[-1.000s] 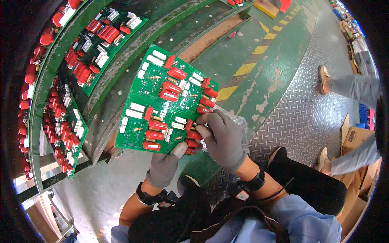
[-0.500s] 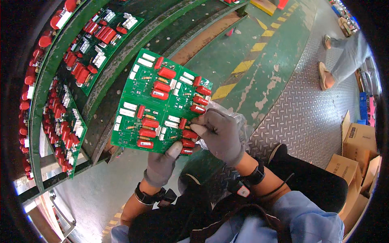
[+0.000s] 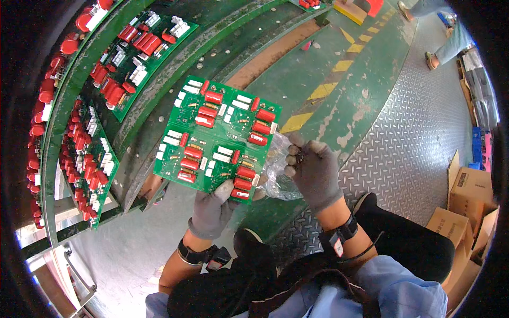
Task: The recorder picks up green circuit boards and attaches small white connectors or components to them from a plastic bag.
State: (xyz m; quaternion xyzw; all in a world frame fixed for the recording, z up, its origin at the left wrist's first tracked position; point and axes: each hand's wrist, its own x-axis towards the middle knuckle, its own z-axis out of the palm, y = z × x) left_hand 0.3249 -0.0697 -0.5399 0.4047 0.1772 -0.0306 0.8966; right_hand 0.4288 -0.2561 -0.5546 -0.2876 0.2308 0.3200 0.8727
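A green circuit board [image 3: 212,139] with red capacitors and white blocks is held tilted in front of me. My left hand [image 3: 212,212], in a grey glove, grips its lower edge, thumb on top and fingers underneath. To the right of the board, apart from it, is my right hand [image 3: 318,177], also gloved. Its fingers are curled in, and what they hold, if anything, cannot be made out. Crumpled clear plastic [image 3: 281,172] shows between the board and my right hand, partly hidden by the board.
On the left, a green metal rack [image 3: 140,124] carries more populated boards [image 3: 140,58], some leaning upright. Cardboard boxes [image 3: 450,225] stand at the right. A person's legs [image 3: 453,45] show at the upper right, on patterned metal flooring [image 3: 408,122]. Yellow-black striping [image 3: 323,90] crosses the green floor.
My right hand has let go of the board's right edge and moved right, its fingers curling. The left hand still grips the board. The person at the upper right has shifted away.
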